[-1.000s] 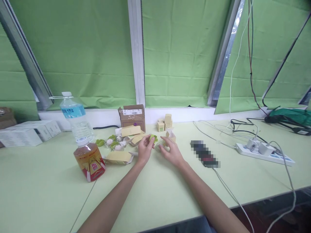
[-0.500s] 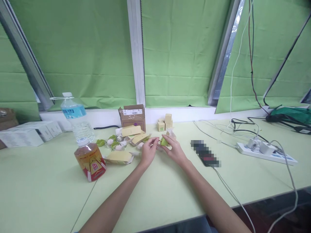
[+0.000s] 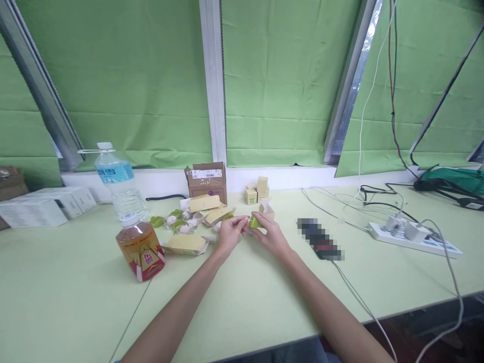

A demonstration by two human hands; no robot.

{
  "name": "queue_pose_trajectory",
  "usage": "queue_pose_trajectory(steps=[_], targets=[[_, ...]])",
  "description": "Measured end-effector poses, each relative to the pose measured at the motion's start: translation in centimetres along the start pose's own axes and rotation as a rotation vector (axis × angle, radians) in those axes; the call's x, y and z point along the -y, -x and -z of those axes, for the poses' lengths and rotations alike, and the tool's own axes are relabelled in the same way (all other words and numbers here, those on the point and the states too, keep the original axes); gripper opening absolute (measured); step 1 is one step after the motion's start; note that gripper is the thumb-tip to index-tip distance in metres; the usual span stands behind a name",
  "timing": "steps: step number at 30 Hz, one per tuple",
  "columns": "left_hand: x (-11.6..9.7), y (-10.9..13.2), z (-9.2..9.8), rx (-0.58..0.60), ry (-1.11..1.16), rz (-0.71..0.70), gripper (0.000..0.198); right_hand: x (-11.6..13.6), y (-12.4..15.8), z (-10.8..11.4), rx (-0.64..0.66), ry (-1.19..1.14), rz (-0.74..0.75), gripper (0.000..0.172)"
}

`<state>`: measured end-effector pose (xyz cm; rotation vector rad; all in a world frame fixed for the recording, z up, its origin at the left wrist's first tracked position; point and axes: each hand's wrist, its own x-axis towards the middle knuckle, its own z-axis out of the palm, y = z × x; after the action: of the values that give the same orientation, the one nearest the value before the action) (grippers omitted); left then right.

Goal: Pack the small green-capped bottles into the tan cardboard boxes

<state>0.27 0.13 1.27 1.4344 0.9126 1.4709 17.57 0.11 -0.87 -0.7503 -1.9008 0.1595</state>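
Observation:
My right hand [image 3: 271, 236] grips a small bright-green object [image 3: 254, 221] between thumb and fingers. Close against its left side, the fingertips of my left hand [image 3: 230, 235] are pinched together; a tiny pale bit shows there, too small to name. Just behind my right fingers stands a small opened carton [image 3: 267, 209]. To the left of my left hand lie several green leaf-like pieces [image 3: 177, 225] mixed with pale wrapped pieces [image 3: 186, 229]. Opened cream cartons [image 3: 204, 203] lie among them, and one flattened carton [image 3: 185, 244] is nearer me.
A brown cardboard box [image 3: 207, 190] and small cream boxes [image 3: 251, 196] stand by the wall. On the left are a water bottle [image 3: 126, 194] and a drink bottle [image 3: 140, 249]. A phone [image 3: 319, 239] with a cable and a power strip [image 3: 416, 239] lie to the right.
My left fingertips have turned and drawn closer together beside the green object. My right hand has barely shifted and keeps its grip. The opened carton behind it shows more.

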Motion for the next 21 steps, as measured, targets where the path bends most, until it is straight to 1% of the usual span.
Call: queue_pose_trajectory(steps=[4, 11, 16, 21], targets=[[0.6, 0.2, -0.2, -0.027, -0.025, -0.015, 0.042, -0.1, 0.1, -0.2, -0.008, 0.017, 0.016, 0.045], [1.1, 0.9, -0.6, -0.056, -0.142, -0.094, 0.04, -0.4, 0.3, -0.6, -0.031, 0.045, 0.027, 0.044], [0.7, 1.2, -0.9, -0.098, -0.188, -0.117, 0.042, -0.6, 0.5, -1.1, -0.025, 0.037, 0.046, 0.044], [-0.1, 1.4, -1.5, -0.139, -0.196, -0.117, 0.041, -0.8, 0.5, -1.2, -0.038, 0.055, 0.035, 0.045]])
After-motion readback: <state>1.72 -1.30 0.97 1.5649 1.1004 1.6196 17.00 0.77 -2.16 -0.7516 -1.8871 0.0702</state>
